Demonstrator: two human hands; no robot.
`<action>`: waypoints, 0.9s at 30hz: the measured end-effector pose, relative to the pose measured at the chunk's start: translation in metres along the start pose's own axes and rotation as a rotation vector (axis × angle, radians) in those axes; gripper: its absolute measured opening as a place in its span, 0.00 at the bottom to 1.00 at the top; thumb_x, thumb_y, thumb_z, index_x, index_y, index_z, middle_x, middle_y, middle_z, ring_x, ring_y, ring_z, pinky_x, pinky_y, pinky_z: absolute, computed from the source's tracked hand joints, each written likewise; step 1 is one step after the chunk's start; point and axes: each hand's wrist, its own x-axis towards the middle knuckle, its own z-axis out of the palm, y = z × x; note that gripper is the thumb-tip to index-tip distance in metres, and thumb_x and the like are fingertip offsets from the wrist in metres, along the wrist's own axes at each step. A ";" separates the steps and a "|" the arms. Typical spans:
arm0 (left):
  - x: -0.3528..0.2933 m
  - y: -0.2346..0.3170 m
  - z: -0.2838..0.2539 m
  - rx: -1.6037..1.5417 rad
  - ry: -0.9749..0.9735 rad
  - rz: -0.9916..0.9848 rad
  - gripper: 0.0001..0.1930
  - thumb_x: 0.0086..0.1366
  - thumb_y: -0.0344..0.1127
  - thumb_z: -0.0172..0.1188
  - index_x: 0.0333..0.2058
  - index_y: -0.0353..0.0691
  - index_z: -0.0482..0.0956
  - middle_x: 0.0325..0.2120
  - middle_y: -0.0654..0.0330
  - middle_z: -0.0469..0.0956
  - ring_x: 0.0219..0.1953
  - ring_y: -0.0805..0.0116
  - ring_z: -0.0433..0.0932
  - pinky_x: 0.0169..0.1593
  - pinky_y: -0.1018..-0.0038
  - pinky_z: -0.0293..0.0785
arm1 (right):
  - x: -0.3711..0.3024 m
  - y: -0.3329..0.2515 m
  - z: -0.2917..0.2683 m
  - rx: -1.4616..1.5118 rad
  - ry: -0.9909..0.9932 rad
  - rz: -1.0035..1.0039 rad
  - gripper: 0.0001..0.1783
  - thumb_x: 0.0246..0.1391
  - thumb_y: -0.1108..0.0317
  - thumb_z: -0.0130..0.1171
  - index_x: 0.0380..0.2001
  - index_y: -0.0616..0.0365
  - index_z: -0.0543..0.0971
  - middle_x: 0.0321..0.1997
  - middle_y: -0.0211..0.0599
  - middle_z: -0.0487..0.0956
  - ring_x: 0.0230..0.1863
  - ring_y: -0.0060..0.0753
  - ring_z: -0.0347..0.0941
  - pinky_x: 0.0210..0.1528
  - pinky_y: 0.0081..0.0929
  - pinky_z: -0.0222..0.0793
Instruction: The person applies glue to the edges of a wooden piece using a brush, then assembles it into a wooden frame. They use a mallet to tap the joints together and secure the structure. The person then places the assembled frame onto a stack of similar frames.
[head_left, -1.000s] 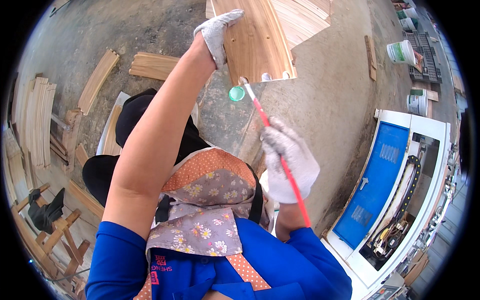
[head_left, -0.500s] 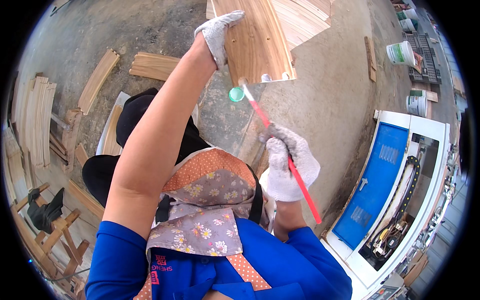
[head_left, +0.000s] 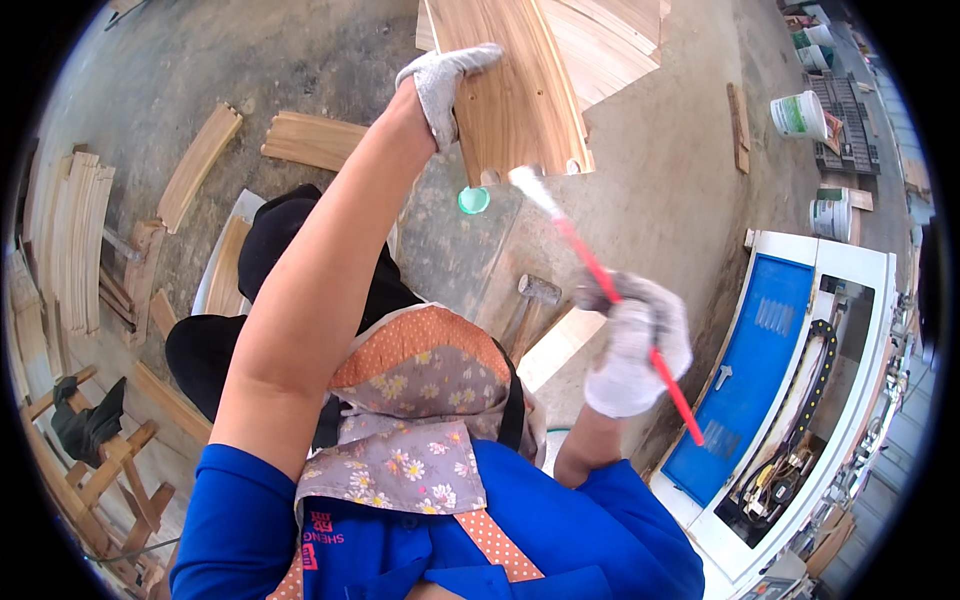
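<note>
In a pale work glove, my left hand (head_left: 440, 88) grips the left edge of a curved wooden board (head_left: 515, 100), thumb over its face. White patches mark the notched near end of the board. My right hand (head_left: 640, 340), gloved too and slightly blurred, is closed around the red handle of a brush (head_left: 585, 252). The white-coated bristles are at the board's near end, between the two outer notches; whether they touch it I cannot tell. Below the board's left corner is a small round green container (head_left: 473, 200).
A mallet (head_left: 538, 290) and a pale plank (head_left: 562, 348) lie beyond my apron. Curved wood pieces (head_left: 200, 165) and stacked slats (head_left: 75, 240) are on the left. A blue-and-white machine cabinet (head_left: 745, 360) stands at right, with white buckets (head_left: 798, 115) farther off.
My right hand and the brush have moved right and nearer to me, the bristles passing from the board's left corner toward its right. The board has dropped slightly, uncovering the mallet's head.
</note>
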 end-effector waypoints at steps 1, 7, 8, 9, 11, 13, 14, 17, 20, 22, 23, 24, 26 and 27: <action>0.000 -0.001 0.000 0.050 -0.025 0.034 0.24 0.53 0.38 0.66 0.46 0.34 0.71 0.38 0.53 0.78 0.36 0.61 0.80 0.40 0.63 0.79 | 0.004 0.003 -0.003 0.086 0.104 0.000 0.17 0.60 0.66 0.46 0.45 0.70 0.70 0.36 0.56 0.78 0.34 0.42 0.78 0.36 0.35 0.77; -0.005 -0.004 -0.005 0.225 -0.091 0.197 0.24 0.51 0.33 0.67 0.47 0.35 0.71 0.38 0.55 0.78 0.37 0.65 0.79 0.41 0.68 0.77 | 0.048 0.015 -0.010 -0.071 0.227 -0.199 0.31 0.58 0.52 0.53 0.53 0.67 0.64 0.51 0.60 0.72 0.50 0.50 0.73 0.49 0.43 0.73; -0.005 -0.004 -0.006 0.265 -0.084 0.221 0.25 0.51 0.31 0.67 0.48 0.35 0.70 0.39 0.55 0.78 0.38 0.66 0.79 0.42 0.68 0.77 | 0.060 0.012 -0.014 -0.256 0.167 -0.375 0.32 0.55 0.52 0.56 0.54 0.66 0.65 0.54 0.59 0.70 0.54 0.51 0.70 0.53 0.46 0.68; -0.003 -0.004 -0.012 0.395 -0.043 0.294 0.27 0.49 0.30 0.68 0.49 0.37 0.70 0.39 0.57 0.78 0.37 0.68 0.78 0.43 0.71 0.76 | 0.076 0.005 -0.015 -0.433 0.103 -0.549 0.34 0.52 0.53 0.59 0.54 0.65 0.65 0.57 0.59 0.67 0.58 0.52 0.66 0.57 0.49 0.63; 0.004 -0.001 -0.026 0.717 0.056 0.470 0.28 0.48 0.30 0.68 0.50 0.38 0.70 0.38 0.58 0.78 0.37 0.68 0.78 0.43 0.72 0.75 | 0.102 -0.018 -0.009 -0.712 0.016 -0.769 0.37 0.45 0.52 0.64 0.55 0.60 0.67 0.62 0.54 0.64 0.62 0.56 0.61 0.63 0.53 0.54; -0.003 0.008 -0.032 0.974 0.118 0.617 0.29 0.48 0.30 0.66 0.52 0.40 0.69 0.38 0.56 0.79 0.38 0.63 0.79 0.44 0.71 0.74 | 0.125 -0.036 0.002 -0.883 -0.030 -0.858 0.39 0.39 0.50 0.67 0.55 0.52 0.69 0.64 0.48 0.63 0.63 0.59 0.57 0.65 0.58 0.46; -0.012 0.012 -0.031 1.111 0.143 0.667 0.29 0.48 0.31 0.66 0.52 0.40 0.69 0.39 0.55 0.79 0.38 0.60 0.79 0.45 0.70 0.74 | 0.137 -0.040 0.009 -0.956 -0.050 -0.906 0.39 0.36 0.49 0.68 0.54 0.49 0.70 0.65 0.46 0.63 0.64 0.61 0.57 0.65 0.60 0.43; -0.039 0.015 -0.011 1.355 0.086 0.889 0.25 0.51 0.31 0.62 0.51 0.41 0.71 0.40 0.51 0.77 0.40 0.51 0.77 0.44 0.66 0.74 | 0.167 -0.048 0.020 -1.188 -0.091 -1.073 0.38 0.37 0.53 0.67 0.55 0.44 0.69 0.65 0.46 0.61 0.63 0.56 0.58 0.64 0.65 0.41; -0.050 0.011 -0.011 1.466 -0.033 1.064 0.23 0.52 0.28 0.60 0.49 0.42 0.73 0.39 0.53 0.78 0.39 0.53 0.77 0.43 0.66 0.74 | 0.198 -0.036 0.020 -1.391 -0.229 -1.206 0.32 0.42 0.62 0.62 0.55 0.44 0.69 0.58 0.45 0.69 0.62 0.49 0.62 0.63 0.63 0.45; -0.055 0.010 -0.014 1.529 -0.089 1.119 0.22 0.52 0.27 0.59 0.49 0.44 0.73 0.38 0.54 0.78 0.39 0.53 0.77 0.43 0.65 0.74 | 0.200 -0.016 0.012 -1.439 -0.416 -1.115 0.25 0.45 0.68 0.57 0.50 0.46 0.71 0.45 0.42 0.77 0.53 0.45 0.71 0.57 0.54 0.60; -0.057 0.012 -0.015 1.575 -0.120 1.092 0.22 0.52 0.27 0.59 0.49 0.44 0.73 0.38 0.55 0.78 0.39 0.53 0.77 0.44 0.65 0.74 | 0.195 -0.008 0.009 -1.454 -0.545 -0.927 0.22 0.45 0.69 0.56 0.47 0.46 0.71 0.39 0.40 0.78 0.46 0.45 0.74 0.51 0.49 0.65; -0.059 0.014 -0.016 1.623 -0.147 1.061 0.23 0.52 0.26 0.59 0.49 0.45 0.73 0.38 0.55 0.78 0.39 0.54 0.77 0.44 0.65 0.73 | 0.189 -0.001 0.006 -1.456 -0.670 -0.737 0.19 0.45 0.69 0.56 0.44 0.47 0.72 0.33 0.39 0.79 0.40 0.45 0.77 0.45 0.44 0.70; -0.060 0.015 -0.012 1.631 -0.079 1.202 0.24 0.50 0.27 0.61 0.49 0.43 0.72 0.40 0.54 0.77 0.44 0.54 0.75 0.48 0.64 0.72 | 0.182 0.022 -0.007 -1.341 -0.597 -0.757 0.17 0.46 0.65 0.58 0.42 0.49 0.72 0.33 0.40 0.79 0.35 0.46 0.77 0.38 0.42 0.71; -0.063 0.017 -0.010 1.642 -0.040 1.263 0.25 0.50 0.28 0.61 0.50 0.43 0.72 0.42 0.53 0.76 0.47 0.54 0.74 0.50 0.64 0.71 | 0.179 0.026 -0.007 -1.273 -0.566 -0.767 0.17 0.46 0.63 0.59 0.41 0.50 0.72 0.32 0.40 0.79 0.33 0.47 0.77 0.34 0.42 0.72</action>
